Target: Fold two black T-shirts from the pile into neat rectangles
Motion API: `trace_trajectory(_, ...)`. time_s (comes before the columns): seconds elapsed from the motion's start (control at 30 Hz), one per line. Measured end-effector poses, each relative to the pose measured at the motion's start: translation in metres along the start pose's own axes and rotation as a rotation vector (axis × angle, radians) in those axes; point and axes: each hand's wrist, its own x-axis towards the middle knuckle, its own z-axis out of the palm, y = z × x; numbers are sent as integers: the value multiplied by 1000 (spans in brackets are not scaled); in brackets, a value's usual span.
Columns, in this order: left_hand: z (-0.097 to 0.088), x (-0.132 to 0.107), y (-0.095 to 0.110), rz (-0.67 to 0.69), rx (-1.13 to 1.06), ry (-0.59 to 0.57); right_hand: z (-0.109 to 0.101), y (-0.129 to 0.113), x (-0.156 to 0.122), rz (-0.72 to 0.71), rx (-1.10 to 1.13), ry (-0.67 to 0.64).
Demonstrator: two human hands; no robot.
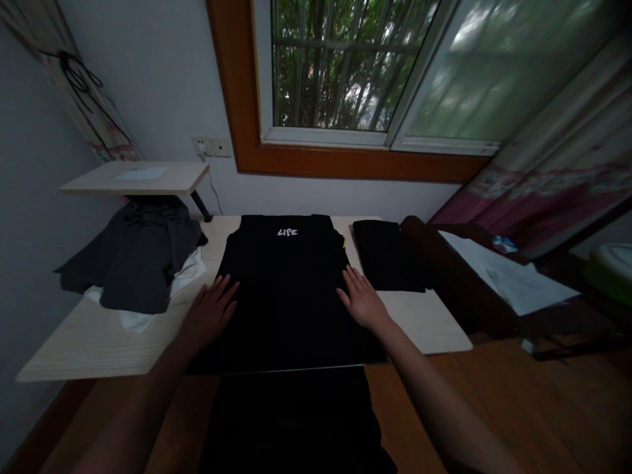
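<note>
A black garment (289, 289), apparently a sleeveless top, lies spread flat on the table, with white lettering near its far edge. My left hand (210, 313) rests on its left edge, fingers spread. On the right edge lies my right hand (363, 299), its fingers also stretched out. Both palms face down and neither hand grips the cloth. A small yellow patch shows at the garment's right side, just beyond my right hand. Right of that is a folded black cloth (390, 257).
Dark grey clothes (143, 257) and white cloth are heaped on the left of the pale table (123, 352), beneath a small raised shelf (133, 178). A brown armrest (439, 276) and white sheets of paper (508, 276) are to the right. A window (355, 66) is behind.
</note>
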Motion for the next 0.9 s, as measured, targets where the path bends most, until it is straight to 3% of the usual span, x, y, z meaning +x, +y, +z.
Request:
trace_trajectory(0.53,-4,-16,-7,-22,-47,36,-19,1,-34,-16,56,8)
trace_trajectory(0.7,-8,-26,-18,-45,-124,75,-30,9,-42,24,152,86)
trace_trajectory(0.9,-16,-24,-27,-177,-235,146,-41,13,-45,104,227,176)
